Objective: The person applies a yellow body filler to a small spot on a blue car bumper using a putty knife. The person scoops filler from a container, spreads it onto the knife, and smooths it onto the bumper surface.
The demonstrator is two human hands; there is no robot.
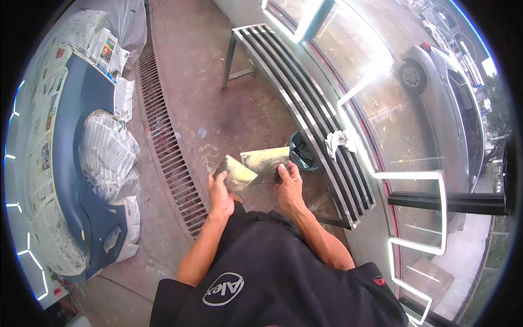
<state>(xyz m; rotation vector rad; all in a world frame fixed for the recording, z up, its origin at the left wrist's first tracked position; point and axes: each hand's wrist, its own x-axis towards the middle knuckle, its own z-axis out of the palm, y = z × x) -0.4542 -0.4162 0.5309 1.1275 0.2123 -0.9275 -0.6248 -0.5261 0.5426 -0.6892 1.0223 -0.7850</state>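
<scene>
In front of my body, my left hand grips a yellow piece with dark smudges, which looks like folded sandpaper and is tilted. My right hand is closed on a wider rectangular sheet, also yellow with black smudges and resembling sandpaper. My thumb presses on its near face. The two pieces are side by side, and the left one's edge overlaps the right one in view. The fingers beneath both pieces are partly hidden.
To the left stands a blue-grey car body panel masked with newspaper. A floor grate runs beside it. On the right, a slatted metal bench carries a crumpled white cloth. A dark bucket sits beside it.
</scene>
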